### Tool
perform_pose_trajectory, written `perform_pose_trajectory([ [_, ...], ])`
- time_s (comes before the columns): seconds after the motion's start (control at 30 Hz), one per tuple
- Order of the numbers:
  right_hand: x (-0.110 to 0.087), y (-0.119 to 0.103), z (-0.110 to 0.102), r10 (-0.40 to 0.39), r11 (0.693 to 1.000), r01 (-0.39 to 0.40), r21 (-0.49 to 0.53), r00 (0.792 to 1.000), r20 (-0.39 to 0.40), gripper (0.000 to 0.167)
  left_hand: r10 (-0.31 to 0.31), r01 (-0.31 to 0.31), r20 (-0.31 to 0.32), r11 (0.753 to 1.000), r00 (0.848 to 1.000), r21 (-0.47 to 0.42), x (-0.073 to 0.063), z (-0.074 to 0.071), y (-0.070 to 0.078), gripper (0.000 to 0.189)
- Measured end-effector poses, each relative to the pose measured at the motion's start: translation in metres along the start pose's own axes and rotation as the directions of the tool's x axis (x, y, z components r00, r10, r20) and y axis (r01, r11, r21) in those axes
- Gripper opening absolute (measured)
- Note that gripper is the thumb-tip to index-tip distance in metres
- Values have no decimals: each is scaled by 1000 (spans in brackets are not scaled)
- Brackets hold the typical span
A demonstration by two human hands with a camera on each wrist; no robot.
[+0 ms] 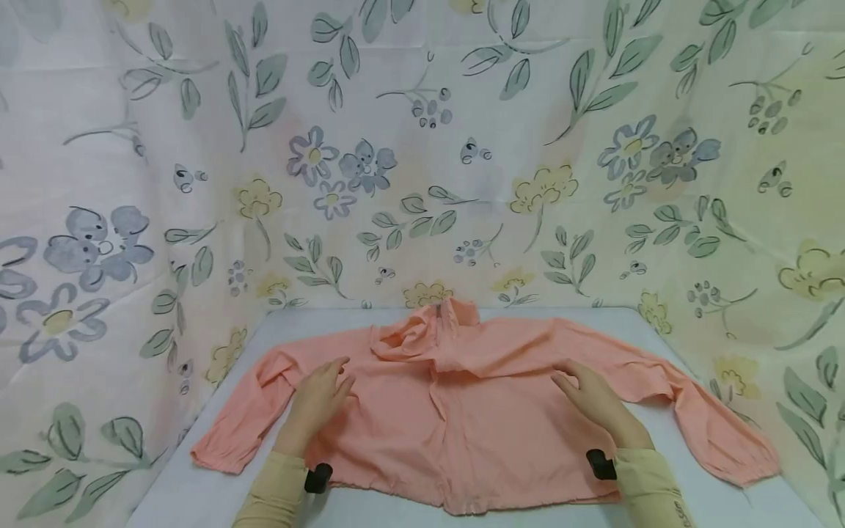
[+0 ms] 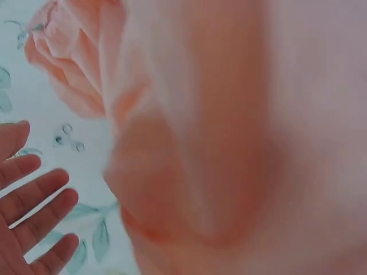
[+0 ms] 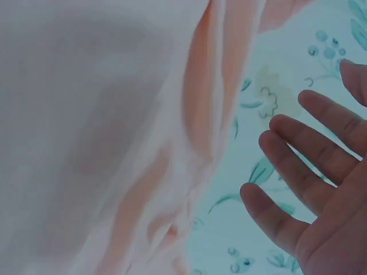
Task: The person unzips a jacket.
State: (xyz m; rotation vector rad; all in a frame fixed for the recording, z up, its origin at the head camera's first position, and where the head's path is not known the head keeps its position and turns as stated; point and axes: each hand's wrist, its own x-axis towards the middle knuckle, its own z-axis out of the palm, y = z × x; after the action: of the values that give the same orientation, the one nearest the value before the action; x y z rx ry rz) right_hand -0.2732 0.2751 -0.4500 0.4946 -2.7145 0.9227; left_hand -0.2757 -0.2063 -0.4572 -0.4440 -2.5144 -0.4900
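Note:
A pink zip-front jacket (image 1: 396,411) lies spread on the white table, front side up, its collar bunched at the far edge and its sleeves stretched out to both sides. Over its left half hovers my left hand (image 1: 320,400), fingers loosely extended and holding nothing. On the other side my right hand (image 1: 590,396) is likewise over the jacket with relaxed fingers. In the left wrist view, the spread fingers of the left hand (image 2: 37,206) are apart from the blurred pink cloth. The right wrist view shows the right hand (image 3: 321,177) with straight fingers, also apart from the fabric.
The white table (image 1: 528,313) extends under the jacket. Floral cloth (image 1: 422,169) hangs behind the table and along both sides. Each wrist carries a small black device, one on the left (image 1: 318,478) and one on the right (image 1: 601,464).

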Motion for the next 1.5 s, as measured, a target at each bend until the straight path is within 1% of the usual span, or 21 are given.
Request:
perform_pose_trajectory([
  [0.1, 10, -8, 7, 36, 999, -37, 31, 999, 9, 46, 1, 0, 22, 999, 1000, -51, 17, 5, 11, 25],
  [0.17, 17, -14, 14, 53, 997, -54, 51, 998, 22, 49, 7, -5, 22, 996, 1000, -89, 30, 9, 20, 20],
  [0.23, 25, -22, 21, 63, 994, -66, 85, 997, 39, 52, 19, -18, 8, 994, 1000, -105, 42, 14, 29, 18],
  [0.3, 33, -29, 27, 53, 992, -60, 111, 997, 63, 53, 48, -49, -18, 993, 999, -108, 55, 20, 37, 17],
  [0.37, 41, -38, 33, 49, 989, -61, 136, 995, 88, 50, 73, -77, -47, 991, 996, -106, 68, 24, 45, 17],
  [0.43, 48, -45, 39, 39, 987, -55, 149, 994, 105, 44, 96, -102, -60, 990, 994, -99, 79, 27, 52, 18],
  [0.5, 55, -52, 44, 31, 988, -47, 145, 993, 115, 40, 103, -108, -51, 989, 993, -97, 90, 28, 60, 19],
  [0.57, 61, -57, 48, 46, 988, -63, 139, 992, 121, 38, 105, -108, -27, 990, 994, -94, 99, 31, 67, 19],
  [0.7, 71, -67, 54, 37, 989, -56, 139, 991, 131, 37, 96, -95, 16, 993, 995, -73, 114, 39, 76, 24],
  [0.73, 74, -69, 55, 37, 988, -55, 141, 991, 132, 37, 97, -96, 19, 993, 995, -68, 117, 41, 77, 25],
  [0.83, 80, -76, 58, -4, 989, -17, 150, 990, 143, 36, 89, -87, 35, 994, 995, -70, 124, 45, 80, 26],
  [0.97, 87, -84, 61, -53, 989, 29, 146, 985, 163, 32, 83, -79, 70, 995, 994, -57, 129, 47, 84, 25],
  [1.07, 92, -89, 64, -73, 992, 54, 110, 982, 173, 29, 72, -69, 91, 997, 993, -35, 132, 49, 84, 26],
  [1.17, 96, -92, 66, -91, 995, 82, 58, 980, 179, 27, 61, -60, 79, 998, 995, -18, 136, 53, 82, 25],
  [1.3, 103, -97, 68, -108, 994, 103, 37, 976, 187, 27, 9, -2, 94, 997, 996, -71, 143, 58, 83, 30],
  [1.37, 105, -101, 69, -110, 994, 103, 45, 975, 193, 28, -32, 45, 124, 993, 992, -106, 146, 60, 86, 34],
  [1.43, 107, -104, 70, -114, 993, 104, 60, 973, 200, 28, -68, 86, 149, 989, 987, -117, 148, 62, 89, 38],
  [1.5, 109, -108, 72, -119, 992, 107, 71, 972, 203, 29, -83, 104, 167, 987, 983, -121, 149, 62, 92, 39],
])
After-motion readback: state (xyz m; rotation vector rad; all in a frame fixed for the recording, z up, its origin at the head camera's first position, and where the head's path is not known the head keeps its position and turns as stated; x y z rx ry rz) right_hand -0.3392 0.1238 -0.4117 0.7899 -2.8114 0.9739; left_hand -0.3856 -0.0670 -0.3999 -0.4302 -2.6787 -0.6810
